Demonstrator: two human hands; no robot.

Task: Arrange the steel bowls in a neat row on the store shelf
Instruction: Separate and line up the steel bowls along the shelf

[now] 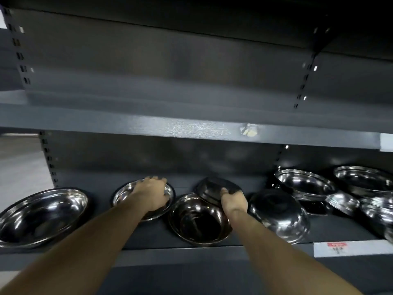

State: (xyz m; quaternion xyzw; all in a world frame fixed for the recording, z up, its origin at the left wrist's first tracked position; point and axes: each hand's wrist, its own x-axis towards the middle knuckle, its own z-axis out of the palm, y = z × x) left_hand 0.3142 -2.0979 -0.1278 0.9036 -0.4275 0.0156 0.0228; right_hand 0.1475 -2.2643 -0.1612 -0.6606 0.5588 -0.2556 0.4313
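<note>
The left hand (152, 193) is reaching into a small bowl (123, 196) at the back of the shelf (212, 254), fingers hooking over its far rim and holding it. The right hand (232, 201) is gripping a dark, tilted bowl (214, 188) by its near edge, leaning it over an open bowl (197, 220) just below the palm.

The tilted bowl is looking likely to slip and clatter into the open one, since only a rim grip is holding it. An upturned bowl (278, 213) is sitting just right of the right wrist, so a sideways swing is risking a knock toward the shelf's front lip.

Open room is lying between the two hands at the back, and left of the left hand before a large bowl (42, 216). Right of the upturned bowl, a loose pile (340, 192) is crowding the space.
</note>
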